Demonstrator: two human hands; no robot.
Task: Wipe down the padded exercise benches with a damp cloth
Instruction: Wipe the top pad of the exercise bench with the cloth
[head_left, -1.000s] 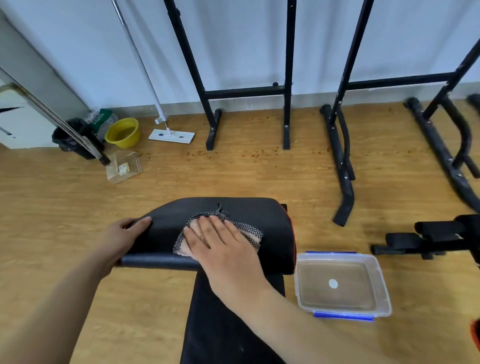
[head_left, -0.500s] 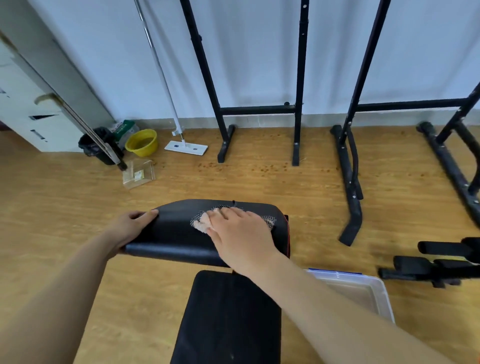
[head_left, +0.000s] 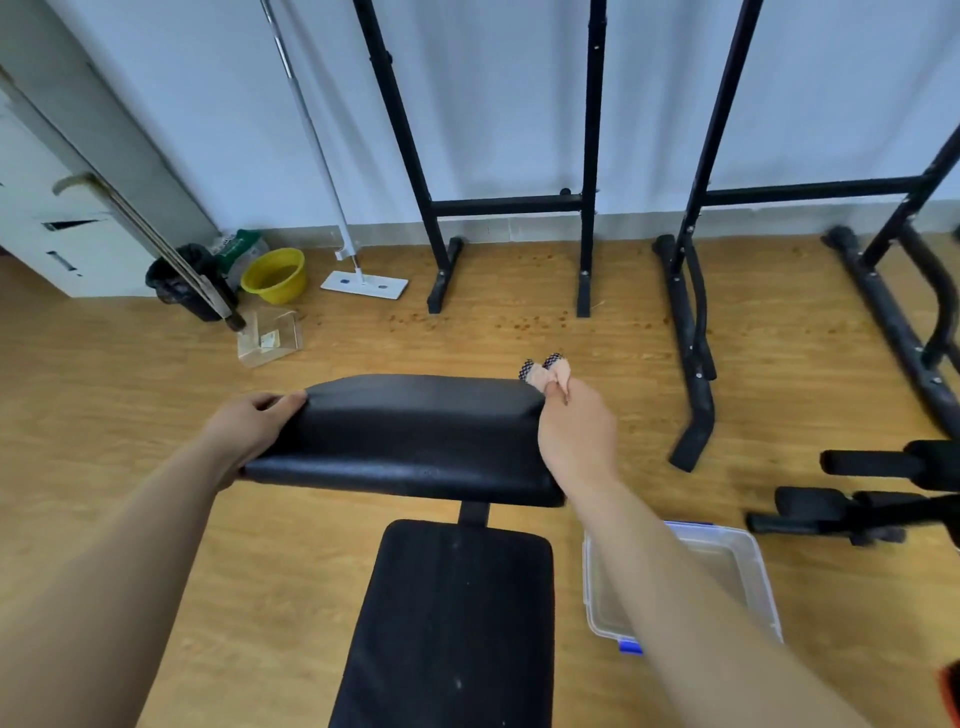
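Head view shows the left hand (head_left: 254, 423) clamped on the pad (head_left: 415, 431) to steady it, while the right hand (head_left: 574, 431) pinches the cloth (head_left: 545, 370) against its right-hand edge.

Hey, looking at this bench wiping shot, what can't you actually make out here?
- Cloth: mostly hidden behind the right hand and the pad's far corner, head view.
- Plastic tub: partly covered by the right forearm; contents unclear.
- Seat pad: cut off by the bottom edge.
- Left hand: fingertips hidden behind the pad's edge.
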